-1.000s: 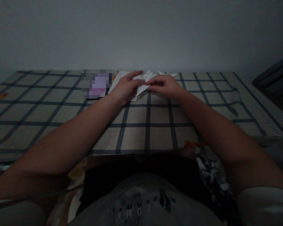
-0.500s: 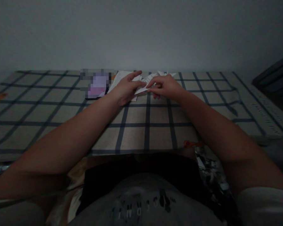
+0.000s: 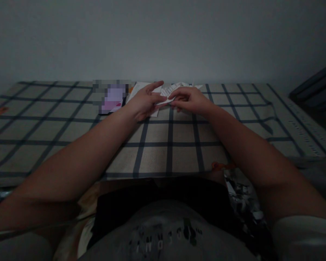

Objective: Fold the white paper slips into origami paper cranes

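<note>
Between my two hands is a small folded piece of white paper (image 3: 165, 101), held just above the checked cloth. My left hand (image 3: 148, 99) pinches its left side with the thumb on top, the index finger stretching away from it. Thumb and forefinger of my right hand (image 3: 191, 100) close on the right end of the paper. Behind the hands lie printed white papers (image 3: 171, 89), some of them folded to points. A flat white sheet (image 3: 137, 88) is partly covered by my left hand.
A phone with a lilac and pink screen (image 3: 112, 99) lies left of the papers, partly pixelated. The checked cloth (image 3: 154, 156) covers the table up to the grey wall (image 3: 163, 40). Orange ties (image 3: 220, 166) hang at the front edge. A dark slatted object (image 3: 317, 94) stands at right.
The folded paper between my fingers has tilted slightly and shows less of its white face. Both hands stay in nearly the same place.
</note>
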The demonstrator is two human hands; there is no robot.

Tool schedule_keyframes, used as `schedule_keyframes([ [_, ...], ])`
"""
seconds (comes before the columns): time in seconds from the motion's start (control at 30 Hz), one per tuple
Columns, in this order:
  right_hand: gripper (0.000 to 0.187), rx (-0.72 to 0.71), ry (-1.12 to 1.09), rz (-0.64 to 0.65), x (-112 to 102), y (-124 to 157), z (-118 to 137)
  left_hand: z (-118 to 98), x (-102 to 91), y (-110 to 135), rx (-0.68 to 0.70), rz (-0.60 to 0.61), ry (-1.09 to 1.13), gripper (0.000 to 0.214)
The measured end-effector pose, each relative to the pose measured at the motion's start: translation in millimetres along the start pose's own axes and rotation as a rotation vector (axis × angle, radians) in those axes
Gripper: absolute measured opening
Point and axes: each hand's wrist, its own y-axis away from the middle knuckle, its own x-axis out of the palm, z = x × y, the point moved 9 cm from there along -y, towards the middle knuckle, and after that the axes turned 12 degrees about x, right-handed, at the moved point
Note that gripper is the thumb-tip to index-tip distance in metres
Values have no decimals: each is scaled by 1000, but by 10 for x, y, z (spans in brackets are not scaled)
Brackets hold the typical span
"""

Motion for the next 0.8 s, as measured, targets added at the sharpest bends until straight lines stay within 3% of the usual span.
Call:
schedule_keyframes([
  [0.2, 23, 30, -40, -94, -65, -65, -58, -89, -48, 2, 152, 3, -105, 80],
  [0.33, 19, 48, -29, -131, -95, -87, -95, -44, -88, -14, 159, -32, -116, 73],
  [0.53, 28, 55, -101, -54, -24, -65, -73, -12, -98, -74, 182, -14, -84, 67],
  [0.7, 29, 77, -206, -83, -35, -72, -119, -109, -83, -34, 219, -2, -124, 73],
  [0.8, 32, 70, -140, -144, -72, -109, -155, -185, -65, 6, 271, 24, -219, 72],
])
